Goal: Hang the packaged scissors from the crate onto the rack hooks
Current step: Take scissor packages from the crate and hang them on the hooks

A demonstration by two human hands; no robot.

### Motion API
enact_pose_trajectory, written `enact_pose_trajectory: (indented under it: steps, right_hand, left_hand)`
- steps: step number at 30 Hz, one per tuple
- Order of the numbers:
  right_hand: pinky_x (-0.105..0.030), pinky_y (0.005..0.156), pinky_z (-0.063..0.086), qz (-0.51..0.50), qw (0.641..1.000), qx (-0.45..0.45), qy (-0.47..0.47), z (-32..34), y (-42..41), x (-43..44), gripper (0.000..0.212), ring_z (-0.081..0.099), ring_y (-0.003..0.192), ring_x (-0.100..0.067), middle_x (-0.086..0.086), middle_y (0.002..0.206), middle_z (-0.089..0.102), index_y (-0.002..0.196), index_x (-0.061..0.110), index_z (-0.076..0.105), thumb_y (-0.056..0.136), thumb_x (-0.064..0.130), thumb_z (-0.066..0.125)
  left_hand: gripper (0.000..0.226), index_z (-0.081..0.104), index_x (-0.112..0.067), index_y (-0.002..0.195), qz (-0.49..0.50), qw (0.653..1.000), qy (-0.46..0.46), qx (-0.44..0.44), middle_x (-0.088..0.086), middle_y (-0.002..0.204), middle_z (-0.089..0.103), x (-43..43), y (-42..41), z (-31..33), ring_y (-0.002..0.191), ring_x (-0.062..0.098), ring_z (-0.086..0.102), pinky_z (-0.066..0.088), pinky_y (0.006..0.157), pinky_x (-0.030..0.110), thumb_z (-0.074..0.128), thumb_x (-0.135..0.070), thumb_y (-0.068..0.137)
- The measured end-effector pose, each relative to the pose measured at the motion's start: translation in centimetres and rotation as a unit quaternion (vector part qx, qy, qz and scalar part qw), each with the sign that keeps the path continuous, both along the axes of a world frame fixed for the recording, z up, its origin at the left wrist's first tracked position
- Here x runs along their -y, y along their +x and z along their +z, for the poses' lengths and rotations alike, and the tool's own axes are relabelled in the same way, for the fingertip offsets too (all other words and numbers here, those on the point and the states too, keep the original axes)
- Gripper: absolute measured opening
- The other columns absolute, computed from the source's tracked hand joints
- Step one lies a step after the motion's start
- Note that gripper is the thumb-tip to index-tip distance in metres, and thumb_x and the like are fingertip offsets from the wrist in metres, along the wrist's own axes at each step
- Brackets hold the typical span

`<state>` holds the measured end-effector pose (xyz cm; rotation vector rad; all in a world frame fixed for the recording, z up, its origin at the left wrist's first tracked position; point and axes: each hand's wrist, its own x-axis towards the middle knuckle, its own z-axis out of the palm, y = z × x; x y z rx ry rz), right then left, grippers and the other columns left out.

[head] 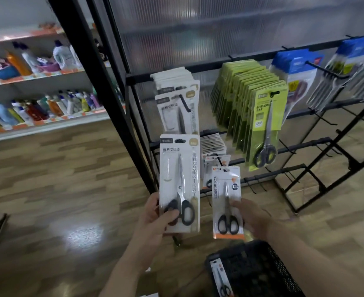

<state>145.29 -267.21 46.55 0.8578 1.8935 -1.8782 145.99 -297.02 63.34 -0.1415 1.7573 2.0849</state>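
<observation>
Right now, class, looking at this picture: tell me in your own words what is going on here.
A person stands at a shop rack with a scissors pack in each hand. The left hand grips a large white pack, the right hand a smaller orange-edged pack. Neither is on a hook yet. A third pack sits in the black crate below.

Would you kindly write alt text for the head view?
A person's left hand holds a large white scissors pack and the right hand a smaller orange-edged pack before a rack of hung scissors; a black crate sits below.
</observation>
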Motion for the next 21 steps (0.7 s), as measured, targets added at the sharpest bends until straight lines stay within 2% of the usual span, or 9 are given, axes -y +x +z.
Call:
enact_pose_trajectory:
  steps: [2, 3, 6, 9, 11, 14, 17, 19, 21]
  right_hand:
    - [-0.043, 0.074, 0.055, 0.008, 0.999, -0.012, -0.034, -0.6, 0.5, -0.3, 0.068, 0.07, 0.092, -0.039, -0.027, 0.108, 0.072, 0.121, 0.002, 0.07, 0.078, 0.055, 0.076]
    - [-0.041, 0.069, 0.055, 0.01, 0.998, -0.02, -0.058, -0.5, 0.7, -0.3, 0.071, 0.068, 0.086, -0.041, -0.033, 0.106, 0.069, 0.123, -0.004, 0.067, 0.081, 0.053, 0.077]
    - [-0.032, 0.048, 0.052, 0.041, 0.992, -0.059, -0.107, 1.7, 0.3, 0.8, 0.052, 0.061, 0.056, -0.033, -0.045, 0.093, 0.06, 0.122, -0.019, 0.059, 0.104, 0.03, 0.053]
    - [-0.027, 0.041, 0.046, -0.011, 0.998, -0.019, -0.063, 3.3, -1.8, 1.6, 0.046, 0.056, 0.043, -0.027, -0.038, 0.078, 0.064, 0.094, -0.013, 0.072, 0.106, 0.025, 0.05]
    - [-0.03, 0.047, 0.043, -0.024, 1.0, 0.004, -0.007, 3.9, -3.8, 1.8, 0.051, 0.054, 0.046, -0.028, -0.03, 0.07, 0.064, 0.081, -0.007, 0.075, 0.106, 0.029, 0.049]
    - [-0.032, 0.054, 0.039, -0.042, 0.996, 0.041, 0.074, 4.0, -6.4, 1.9, 0.047, 0.056, 0.048, -0.025, -0.021, 0.066, 0.067, 0.092, -0.008, 0.071, 0.097, 0.036, 0.055]
    - [-0.026, 0.054, 0.042, -0.074, 0.988, 0.038, 0.129, 4.7, -7.9, 2.4, 0.051, 0.058, 0.061, -0.018, -0.007, 0.076, 0.063, 0.11, -0.001, 0.063, 0.093, 0.047, 0.065]
    - [-0.026, 0.051, 0.037, -0.066, 0.984, 0.041, 0.159, 5.4, -7.6, 2.6, 0.039, 0.052, 0.064, -0.015, -0.003, 0.079, 0.055, 0.109, 0.007, 0.053, 0.093, 0.039, 0.069]
    - [-0.028, 0.054, 0.041, -0.037, 0.98, 0.028, 0.195, 6.1, -6.8, 2.8, 0.032, 0.053, 0.067, -0.017, -0.002, 0.08, 0.055, 0.103, 0.01, 0.051, 0.091, 0.031, 0.072]
  left_hand:
    - [0.037, 0.071, -0.025, 0.113, -0.01, 1.0, -0.001, -0.001, 0.008, 0.105, 0.077, 0.2, -0.2, 0.2, 0.088, 0.022, 0.073, 0.06, 0.071, 0.031, 0.065, 0.004, 0.092]
    - [0.036, 0.069, -0.022, 0.117, -0.017, 1.0, 0.004, -0.002, 0.009, 0.106, 0.077, 0.3, -0.2, 0.3, 0.09, 0.023, 0.074, 0.06, 0.072, 0.03, 0.065, 0.003, 0.092]
    - [0.036, 0.068, -0.019, 0.119, -0.029, 1.0, 0.006, -0.009, 0.015, 0.11, 0.076, 0.5, -0.6, 0.2, 0.097, 0.032, 0.07, 0.057, 0.083, 0.038, 0.066, 0.003, 0.091]
    - [0.028, 0.075, -0.03, 0.107, -0.026, 0.999, -0.015, -0.035, 0.012, 0.104, 0.075, 0.1, -1.0, 0.1, 0.093, 0.03, 0.064, 0.051, 0.089, 0.044, 0.064, -0.007, 0.096]
    - [0.022, 0.075, -0.033, 0.104, -0.023, 0.999, -0.015, -0.042, 0.009, 0.103, 0.074, -0.3, -1.3, 0.2, 0.093, 0.025, 0.064, 0.051, 0.089, 0.042, 0.061, -0.017, 0.098]
    - [0.023, 0.075, -0.034, 0.101, -0.021, 0.998, -0.01, -0.053, 0.0, 0.102, 0.076, -1.0, -1.7, 0.2, 0.093, 0.014, 0.069, 0.053, 0.08, 0.026, 0.058, -0.02, 0.096]
    - [0.027, 0.075, -0.033, 0.105, -0.015, 0.998, -0.007, -0.06, 0.002, 0.11, 0.077, -1.6, -1.9, 0.3, 0.101, 0.017, 0.071, 0.053, 0.083, 0.03, 0.057, -0.015, 0.098]
    - [0.03, 0.074, -0.035, 0.108, -0.01, 0.998, -0.017, -0.066, 0.001, 0.111, 0.076, -1.8, -1.9, 0.0, 0.103, 0.016, 0.07, 0.053, 0.085, 0.03, 0.054, -0.013, 0.101]
    - [0.028, 0.069, -0.038, 0.115, -0.014, 0.997, -0.037, -0.063, -0.002, 0.117, 0.075, -2.1, -2.0, -0.4, 0.112, 0.018, 0.068, 0.051, 0.097, 0.037, 0.053, -0.018, 0.104]
